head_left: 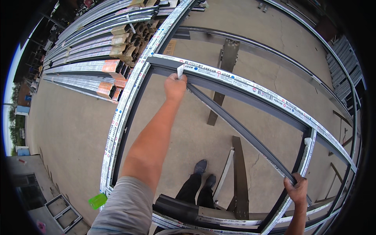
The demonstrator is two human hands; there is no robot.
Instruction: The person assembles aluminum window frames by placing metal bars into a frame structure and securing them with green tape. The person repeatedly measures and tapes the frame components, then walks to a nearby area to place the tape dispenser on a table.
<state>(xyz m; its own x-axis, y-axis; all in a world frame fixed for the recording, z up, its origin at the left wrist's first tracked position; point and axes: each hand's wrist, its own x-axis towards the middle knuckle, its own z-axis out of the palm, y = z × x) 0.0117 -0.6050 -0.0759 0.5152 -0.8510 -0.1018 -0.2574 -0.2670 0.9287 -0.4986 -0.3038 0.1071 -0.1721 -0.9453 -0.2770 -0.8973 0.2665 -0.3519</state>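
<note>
Your L hand is stretched far fwd, arm nearly straight, fingers pinched shut on a loose white tab of protective film where it stands up off the top rail of the window frame. That rail runs from upper centre down to the right, film w/ red and blue print along its upper face, dark grey profile below.

Your R hand is low at right, fingers wrapped closed round the near end of a loose dark grey strip. The strip lies diagonal across the frame opening, its far end up by the L hand, just under the top rail. R hand sits beside the frame's right upright.

Frame's left upright is film-covered too, curving down to lower left. Frame rests on steel trestles over concrete floor. Your dark shoes show through the opening.

Stacks of wrapped profiles upper left, cardboard end caps visible. Green object on floor, lower left; kind cannot tell.
</note>
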